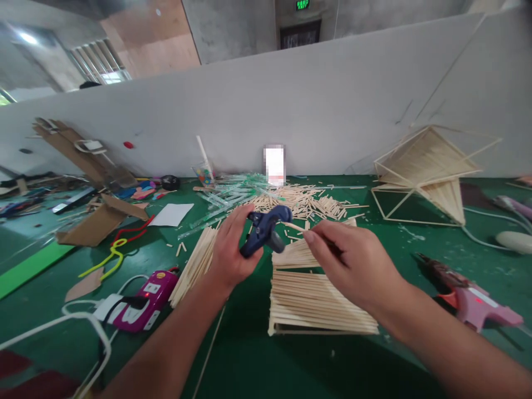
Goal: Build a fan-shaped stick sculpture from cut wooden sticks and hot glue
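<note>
As I watch through the head view, the right hand (351,257) pinches a thin wooden stick (296,227), its long axis running leftward to the dark-blue cutter (261,230) wrapped in the left hand (233,249); whether tip and blade touch, I cannot tell. Noted: slatted stick panel (320,299) below, green table (245,363), grey partition (233,111) behind.

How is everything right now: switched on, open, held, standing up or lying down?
Cutter, gripped in the left hand
Stick, pinched in the right hand, tip at the cutter
Glue gun, lying down, red light on
Power strip, red light on, plugs in
Exit sign, lit
Cardboard, folded, open
Paper, lying flat
Frame, standing
Short sticks, scattered in a pile
Long sticks, lying side by side
</note>
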Demonstrator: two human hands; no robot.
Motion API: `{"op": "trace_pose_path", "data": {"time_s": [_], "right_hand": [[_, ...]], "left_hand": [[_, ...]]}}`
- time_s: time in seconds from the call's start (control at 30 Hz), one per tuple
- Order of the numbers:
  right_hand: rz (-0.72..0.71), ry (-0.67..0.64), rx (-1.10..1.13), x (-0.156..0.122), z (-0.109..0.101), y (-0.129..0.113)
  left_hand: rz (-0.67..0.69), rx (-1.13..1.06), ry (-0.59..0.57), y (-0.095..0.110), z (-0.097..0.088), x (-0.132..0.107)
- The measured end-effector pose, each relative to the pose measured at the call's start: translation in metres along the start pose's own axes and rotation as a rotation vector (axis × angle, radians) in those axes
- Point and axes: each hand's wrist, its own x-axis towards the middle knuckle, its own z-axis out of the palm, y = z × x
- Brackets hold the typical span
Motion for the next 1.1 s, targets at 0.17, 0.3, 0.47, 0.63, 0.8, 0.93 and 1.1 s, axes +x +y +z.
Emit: {"op": "trace_pose_path", "data": {"time_s": [0.17, 0.3, 0.47, 0.63, 0.8, 0.93, 1.1], "right_hand": [[-0.026, 0.091, -0.16, -0.003, -0.002, 0.0], [-0.043, 0.055, -0.258, -0.003, 0.003, -0.001], [-0.064, 0.006, -0.307, -0.003, 0.01, -0.001], [-0.028, -0.074, -0.336, -0.002, 0.014, 0.001], [-0.004, -0.127, -0.404, -0.002, 0.02, 0.003], [0.009, -0.154, -0.447, -0.002, 0.024, 0.005], [0.034, -0.18, -0.466, -0.001, 0.024, 0.008]], "left_hand": [[-0.158, 0.221, 0.032, -0.017, 0.007, 0.019], [-0.211, 0.355, -0.21, -0.03, 0.032, 0.039], [-0.142, 0.403, -0.492, -0.044, 0.077, 0.055], [-0.072, 0.383, -0.679, -0.054, 0.101, 0.064], [0.01, 0.314, -0.736, -0.054, 0.104, 0.067], [0.031, 0.259, -0.701, -0.047, 0.099, 0.07], [-0.049, 0.235, -0.466, -0.021, 0.059, 0.063]]}}
